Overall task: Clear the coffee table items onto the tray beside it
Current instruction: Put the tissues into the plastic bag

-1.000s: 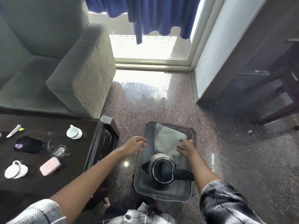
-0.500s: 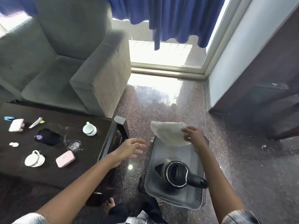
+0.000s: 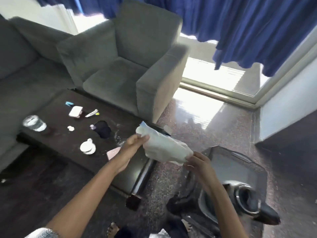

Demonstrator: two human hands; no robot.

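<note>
A pale cloth [image 3: 164,148] hangs stretched between both hands, above the right end of the dark coffee table [image 3: 56,148]. My left hand [image 3: 135,143] pinches its upper left end and my right hand [image 3: 197,162] pinches its lower right end. The grey tray [image 3: 240,162] lies on the floor to the right, with a black kettle [image 3: 248,201] in its near end. On the table lie a white cup on a saucer [image 3: 87,146], a pink case [image 3: 113,152], a black pouch [image 3: 102,129], a glass [image 3: 34,123], a second pink case [image 3: 75,112] and a pen [image 3: 92,113].
A grey armchair [image 3: 127,66] stands behind the table and a grey sofa [image 3: 18,69] to its left. Blue curtains [image 3: 240,23] hang over a bright window. Speckled stone floor [image 3: 223,121] lies between table, tray and wall. A small blue item [image 3: 69,104] and a white scrap [image 3: 70,128] lie on the table.
My right hand lifted the cloth off the tray and carried it left over the table's end. My left hand took hold of its other end. The view swung left.
</note>
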